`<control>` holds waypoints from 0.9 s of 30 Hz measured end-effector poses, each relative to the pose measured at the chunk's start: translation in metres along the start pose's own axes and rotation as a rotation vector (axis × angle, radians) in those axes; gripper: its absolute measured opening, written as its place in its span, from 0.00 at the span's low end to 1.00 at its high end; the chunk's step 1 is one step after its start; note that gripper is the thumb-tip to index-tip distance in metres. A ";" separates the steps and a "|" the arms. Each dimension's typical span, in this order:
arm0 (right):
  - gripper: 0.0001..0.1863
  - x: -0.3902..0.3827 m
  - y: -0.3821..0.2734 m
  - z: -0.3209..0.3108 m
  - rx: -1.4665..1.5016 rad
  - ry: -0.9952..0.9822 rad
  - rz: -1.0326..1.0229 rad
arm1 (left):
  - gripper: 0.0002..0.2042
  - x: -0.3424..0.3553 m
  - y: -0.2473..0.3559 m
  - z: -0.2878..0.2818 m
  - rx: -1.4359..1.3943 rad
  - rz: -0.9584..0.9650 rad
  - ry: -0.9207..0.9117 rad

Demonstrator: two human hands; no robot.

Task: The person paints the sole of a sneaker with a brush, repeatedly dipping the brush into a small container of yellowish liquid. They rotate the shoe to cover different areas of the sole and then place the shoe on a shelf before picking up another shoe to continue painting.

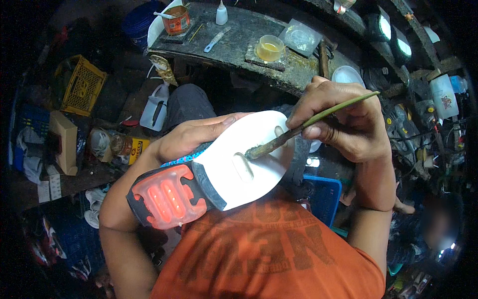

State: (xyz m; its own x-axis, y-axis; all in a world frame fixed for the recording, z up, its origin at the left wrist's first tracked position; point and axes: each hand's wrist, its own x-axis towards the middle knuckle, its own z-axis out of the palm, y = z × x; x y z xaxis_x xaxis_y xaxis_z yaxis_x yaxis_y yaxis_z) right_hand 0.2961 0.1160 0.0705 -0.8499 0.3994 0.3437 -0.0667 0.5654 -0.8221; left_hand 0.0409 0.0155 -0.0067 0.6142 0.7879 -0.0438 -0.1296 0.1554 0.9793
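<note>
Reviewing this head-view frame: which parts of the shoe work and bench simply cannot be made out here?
- Shoe upper: hidden under its upturned sole and the left hand.
- Brush grip: covered by the right hand; its bristle tip is too dark to show what is on it.
- Tin can contents: too small, bent by the fisheye rim.
- Lower right corner: a person there, blurred and dark.
</note>
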 end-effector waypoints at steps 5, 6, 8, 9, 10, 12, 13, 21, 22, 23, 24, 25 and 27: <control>0.10 -0.001 0.002 0.006 -0.030 0.098 -0.001 | 0.26 0.003 -0.007 -0.010 -0.408 -0.231 0.010; 0.10 -0.002 0.002 0.006 -0.037 0.093 -0.002 | 0.26 0.002 -0.011 -0.010 -0.466 -0.284 0.056; 0.11 -0.004 0.000 0.004 -0.080 0.081 -0.010 | 0.26 0.000 -0.018 -0.009 -0.580 -0.238 0.081; 0.11 -0.005 0.000 0.003 -0.099 0.073 -0.005 | 0.26 -0.001 -0.021 -0.008 -0.615 -0.241 0.082; 0.11 -0.007 -0.001 0.002 -0.109 0.071 -0.012 | 0.25 0.000 -0.022 -0.008 -0.650 -0.245 0.083; 0.11 -0.009 -0.002 0.002 -0.121 0.071 -0.011 | 0.25 0.002 -0.024 -0.008 -0.679 -0.263 0.064; 0.11 -0.010 -0.003 0.002 -0.127 0.071 -0.025 | 0.25 0.002 -0.024 -0.009 -0.694 -0.272 0.055; 0.09 -0.019 -0.011 -0.003 0.009 0.160 -0.104 | 0.25 -0.025 -0.022 -0.015 0.187 0.022 0.118; 0.08 -0.020 -0.008 -0.001 -0.011 0.239 -0.098 | 0.25 -0.030 -0.023 -0.013 0.139 -0.005 0.140; 0.07 -0.020 -0.005 0.001 -0.030 0.280 -0.090 | 0.25 -0.033 -0.025 -0.011 0.047 -0.051 0.163; 0.06 -0.021 -0.003 0.003 -0.032 0.281 -0.069 | 0.25 -0.037 -0.027 -0.009 -0.091 -0.106 0.191; 0.06 -0.021 -0.002 0.003 -0.107 0.231 -0.018 | 0.25 -0.040 -0.028 -0.006 -0.230 -0.158 0.221; 0.08 -0.024 -0.002 0.001 -0.102 0.150 -0.066 | 0.25 -0.044 -0.031 -0.004 -0.425 -0.226 0.273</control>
State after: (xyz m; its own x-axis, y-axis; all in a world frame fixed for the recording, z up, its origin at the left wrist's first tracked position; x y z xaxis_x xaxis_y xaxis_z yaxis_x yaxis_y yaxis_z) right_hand 0.3163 0.1047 0.0634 -0.7572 0.4580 0.4658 -0.0604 0.6609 -0.7480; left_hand 0.0149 -0.0212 -0.0361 0.4460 0.8244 -0.3484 -0.3557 0.5205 0.7763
